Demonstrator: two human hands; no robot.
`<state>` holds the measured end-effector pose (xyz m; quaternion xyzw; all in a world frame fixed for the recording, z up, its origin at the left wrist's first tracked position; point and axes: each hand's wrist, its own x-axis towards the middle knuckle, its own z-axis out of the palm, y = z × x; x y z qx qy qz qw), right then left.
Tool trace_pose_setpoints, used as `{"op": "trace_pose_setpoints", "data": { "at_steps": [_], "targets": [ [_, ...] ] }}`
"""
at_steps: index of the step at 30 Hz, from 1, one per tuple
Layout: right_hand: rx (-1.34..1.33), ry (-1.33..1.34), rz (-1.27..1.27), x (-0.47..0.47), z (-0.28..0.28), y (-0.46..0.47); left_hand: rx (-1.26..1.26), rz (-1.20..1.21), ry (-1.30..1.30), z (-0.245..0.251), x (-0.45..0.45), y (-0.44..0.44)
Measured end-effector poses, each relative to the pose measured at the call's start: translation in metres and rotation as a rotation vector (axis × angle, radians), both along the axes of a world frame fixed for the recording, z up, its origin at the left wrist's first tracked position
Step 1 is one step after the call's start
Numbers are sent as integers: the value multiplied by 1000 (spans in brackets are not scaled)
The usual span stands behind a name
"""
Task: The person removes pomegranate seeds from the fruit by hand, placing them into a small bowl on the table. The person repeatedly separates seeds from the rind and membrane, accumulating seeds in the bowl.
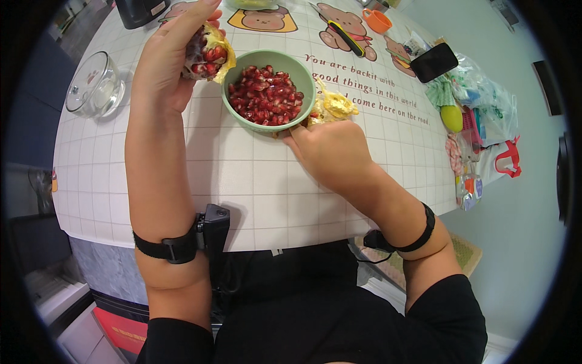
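My left hand [160, 63] grips a chunk of pomegranate [210, 57] with red arils and yellow-white membrane showing. The chunk is held by the left rim of a light green bowl [268, 125], which holds many loose pomegranate arils [266, 95]. My right hand [334, 152] is low at the bowl's lower right side, palm down, its fingertips close to the bowl's base. Just beyond its knuckles lie pieces of yellowish pomegranate peel [336, 107], partly hidden by the hand and bowl. Whether the right fingers hold any peel is hidden.
To the left stands a clear glass container [93, 86]. Farther back are a yellow-and-black utility knife [345, 38], an orange cup [377, 21] and a black container [141, 11]. A smartphone [434, 62], plastic bags [489, 100] and a green fruit [451, 119] crowd the right edge.
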<state>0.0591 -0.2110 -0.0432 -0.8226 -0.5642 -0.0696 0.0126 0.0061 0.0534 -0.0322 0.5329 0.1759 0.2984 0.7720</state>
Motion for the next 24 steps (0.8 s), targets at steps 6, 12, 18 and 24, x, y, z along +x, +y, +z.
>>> {"op": "trace_pose_setpoints", "data": {
  "at_steps": [6, 12, 18, 24],
  "targets": [
    [134, -44, 73, 3, -10, 2, 21, -23, 5, 4, 0, -6],
    [209, 34, 103, 2, -10, -3, 37, -33, 13, 8, 0, -9],
    [202, 127, 57, -1, -7, -2, 42, -39, 15, 9, 0, -11],
    [104, 91, 37, -2, -3, 1, 45, -43, 19, 11, 0, -14]
  ]
}}
